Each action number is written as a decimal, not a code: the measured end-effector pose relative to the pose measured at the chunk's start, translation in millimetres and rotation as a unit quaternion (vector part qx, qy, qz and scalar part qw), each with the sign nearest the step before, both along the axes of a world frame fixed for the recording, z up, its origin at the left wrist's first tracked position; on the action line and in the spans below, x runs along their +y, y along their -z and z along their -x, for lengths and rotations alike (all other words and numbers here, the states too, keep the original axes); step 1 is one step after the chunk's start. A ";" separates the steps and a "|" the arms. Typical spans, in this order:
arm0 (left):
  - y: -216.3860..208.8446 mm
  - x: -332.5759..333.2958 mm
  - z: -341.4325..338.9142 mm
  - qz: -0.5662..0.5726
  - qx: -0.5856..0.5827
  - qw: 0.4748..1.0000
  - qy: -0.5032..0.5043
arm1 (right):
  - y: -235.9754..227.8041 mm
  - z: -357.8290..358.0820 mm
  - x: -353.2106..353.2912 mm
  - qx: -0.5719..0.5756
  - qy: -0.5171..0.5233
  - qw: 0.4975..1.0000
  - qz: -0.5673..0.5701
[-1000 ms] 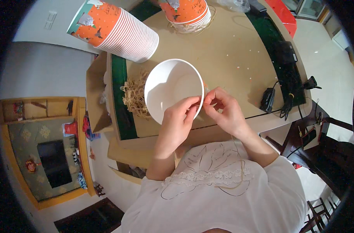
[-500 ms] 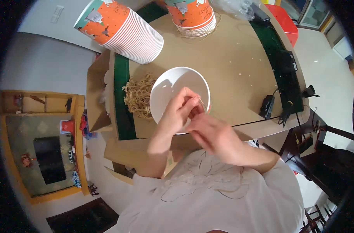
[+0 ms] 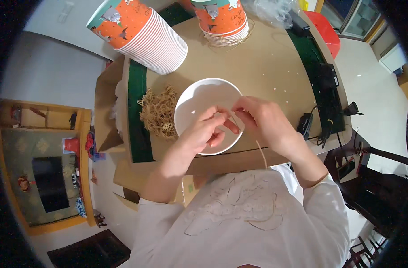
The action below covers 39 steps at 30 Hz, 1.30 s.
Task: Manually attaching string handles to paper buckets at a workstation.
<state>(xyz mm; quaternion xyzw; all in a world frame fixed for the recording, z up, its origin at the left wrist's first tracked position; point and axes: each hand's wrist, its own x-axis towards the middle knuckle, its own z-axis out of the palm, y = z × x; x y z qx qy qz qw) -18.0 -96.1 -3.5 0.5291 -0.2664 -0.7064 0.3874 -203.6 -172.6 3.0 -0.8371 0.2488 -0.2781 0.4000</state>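
Note:
A white paper bucket [image 3: 190, 100] stands at the near side of the table with its mouth toward me. Over its opening, my left hand [image 3: 206, 133] has thumb and forefinger pinched on a thin tan cord, the other fingers curled loosely. My right hand [image 3: 268, 123] pinches the same cord at the bucket's right rim, close to the left fingertips. One end of the tan cord [image 3: 261, 154] hangs below my right hand toward my shirt. Left of the bucket lies a heap of looped tan cords [image 3: 159, 114].
At the far left leans a tall stack of orange-printed paper buckets [image 3: 145, 42]. A shorter stack [image 3: 221, 24] stands beyond, with cord around its base. Clear plastic [image 3: 271, 11] and black adapters [image 3: 306, 125] lie along the table's far and right sides. An open cardboard box [image 3: 110, 107] adjoins the left edge.
My right hand has moved up and to the right, off the left hand, and a cord end now hangs below it. My left fingers have spread a little. The view has shifted slightly.

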 end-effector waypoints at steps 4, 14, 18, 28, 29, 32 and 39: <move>0.9 4.8 9.4 0.076 -0.065 0.995 -0.020 | -1.3 2.1 1.6 0.012 0.016 1.000 -0.023; -10.1 14.7 14.8 0.071 -0.089 0.993 -0.036 | 5.0 48.6 33.5 0.166 -0.004 0.971 -0.173; -17.8 14.4 15.5 0.045 -0.087 0.995 -0.023 | 10.9 49.1 59.1 0.028 -0.124 0.973 -0.195; -15.8 2.9 11.2 -0.003 -0.035 0.999 0.019 | -19.1 5.5 81.3 -0.040 -0.179 0.980 0.075; -11.5 5.6 9.5 0.004 -0.040 0.999 0.004 | -16.9 16.6 70.6 -0.106 -0.109 0.987 0.048; -9.2 13.1 7.5 0.031 -0.014 0.999 -0.006 | -12.6 47.7 50.8 -0.059 0.067 0.983 -0.163; -17.9 11.3 5.6 0.060 -0.005 0.998 0.009 | 10.4 84.8 44.5 0.117 -0.291 0.915 -0.254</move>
